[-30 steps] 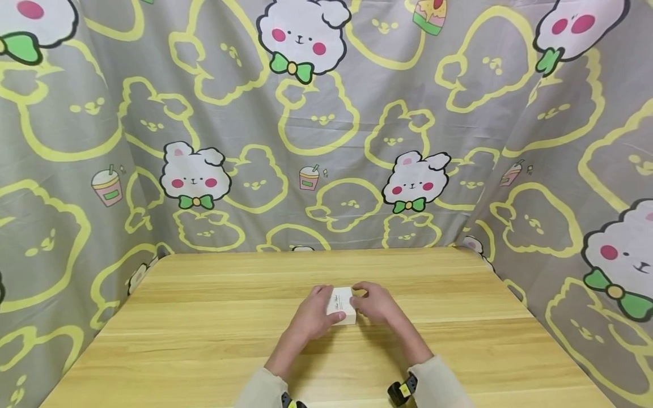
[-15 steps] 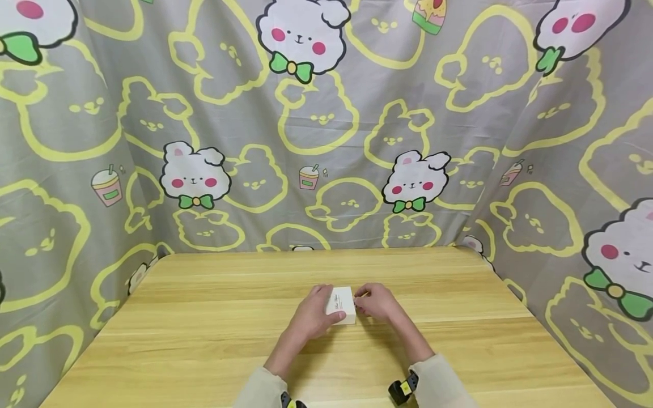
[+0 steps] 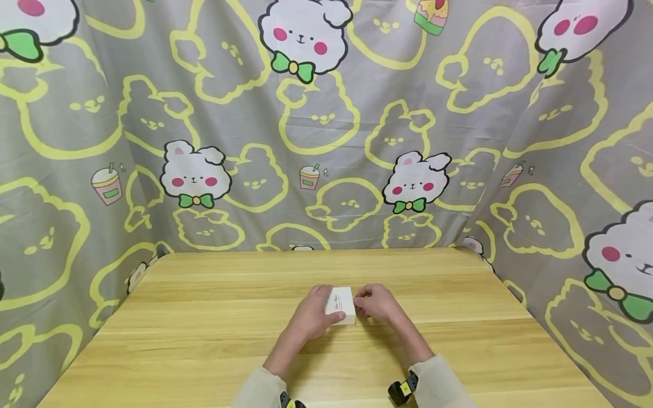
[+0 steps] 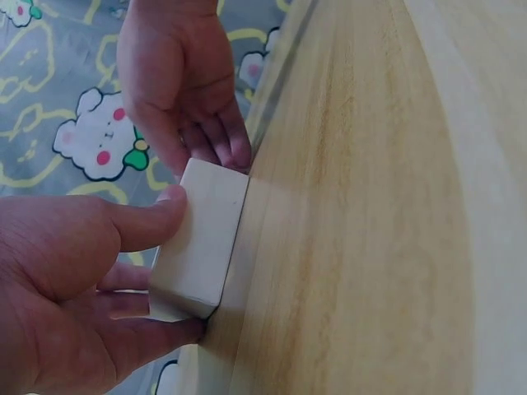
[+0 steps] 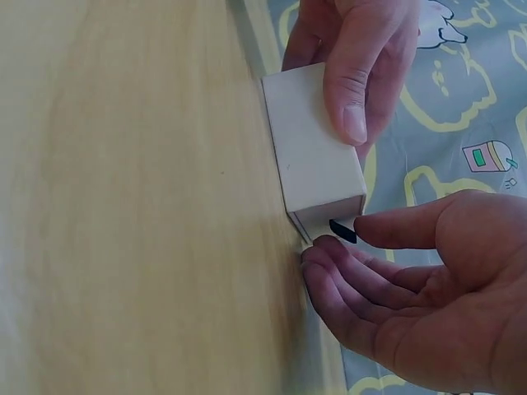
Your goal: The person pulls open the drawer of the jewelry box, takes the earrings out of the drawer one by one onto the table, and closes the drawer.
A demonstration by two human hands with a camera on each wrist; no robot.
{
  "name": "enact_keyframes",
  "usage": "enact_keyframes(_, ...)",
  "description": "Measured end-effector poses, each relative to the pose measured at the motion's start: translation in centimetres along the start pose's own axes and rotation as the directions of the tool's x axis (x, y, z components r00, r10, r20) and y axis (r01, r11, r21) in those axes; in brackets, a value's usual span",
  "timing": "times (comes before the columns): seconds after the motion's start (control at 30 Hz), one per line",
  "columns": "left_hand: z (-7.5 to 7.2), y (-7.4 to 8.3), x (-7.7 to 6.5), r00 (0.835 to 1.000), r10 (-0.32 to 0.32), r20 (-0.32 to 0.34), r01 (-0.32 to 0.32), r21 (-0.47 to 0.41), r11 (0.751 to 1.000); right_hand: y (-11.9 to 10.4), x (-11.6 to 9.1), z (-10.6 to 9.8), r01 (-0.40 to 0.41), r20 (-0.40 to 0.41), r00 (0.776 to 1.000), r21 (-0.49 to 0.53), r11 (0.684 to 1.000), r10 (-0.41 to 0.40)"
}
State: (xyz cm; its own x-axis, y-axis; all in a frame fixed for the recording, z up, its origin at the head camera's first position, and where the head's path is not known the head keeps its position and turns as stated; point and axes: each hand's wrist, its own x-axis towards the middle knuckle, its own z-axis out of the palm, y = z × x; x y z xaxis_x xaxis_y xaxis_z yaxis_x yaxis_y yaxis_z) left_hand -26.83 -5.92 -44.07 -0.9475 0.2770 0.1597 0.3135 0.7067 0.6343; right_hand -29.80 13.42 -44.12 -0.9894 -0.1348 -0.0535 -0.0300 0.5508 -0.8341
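A small white box [image 3: 344,300] with dark lettering on its top lies on the wooden table. My left hand [image 3: 311,313] grips it from the left, the thumb along its near side and the fingers around the far side and end. From the box's right end sticks a short black tab [image 5: 343,231], seen in the right wrist view. My right hand [image 3: 376,302] is at that end, thumb and curled fingers pinching at the tab. In the left wrist view the box [image 4: 202,234] hides the tab and the right fingertips partly.
The wooden tabletop [image 3: 204,340] spreads around both hands. A grey curtain [image 3: 326,113] with yellow outlines and white bear faces hangs behind the table and along both sides. Each wrist wears a black strap; the right one's camera [image 3: 400,392] shows near the sleeve.
My right hand has shifted slightly right, its finger and thumb leaving the box's top edge for the tab at its end. My left hand and the box stay in place.
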Motion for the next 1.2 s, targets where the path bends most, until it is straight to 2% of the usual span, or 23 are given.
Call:
enact_keyframes(0.6, -0.11, 0.09, 0.13, 1.000, -0.005, -0.005, 0.005, -0.002, 1.000, 0.27, 0.12, 0.36, 0.002, -0.032, 0.999, 0.063, 0.998, 0.000)
enact_keyframes(0.87, -0.06, -0.02, 0.00, 1.000, 0.001, -0.011, -0.001, -0.008, 1.000, 0.42, 0.10, 0.39, 0.027, -0.024, 0.999, 0.089, 0.996, -0.025)
enact_keyframes(1.2, -0.19, 0.22, -0.03, 1.000, 0.003, -0.011, -0.003, -0.002, 1.000, 0.59, 0.26, 0.59, 0.029, -0.032, 0.999, 0.089, 0.996, -0.026)
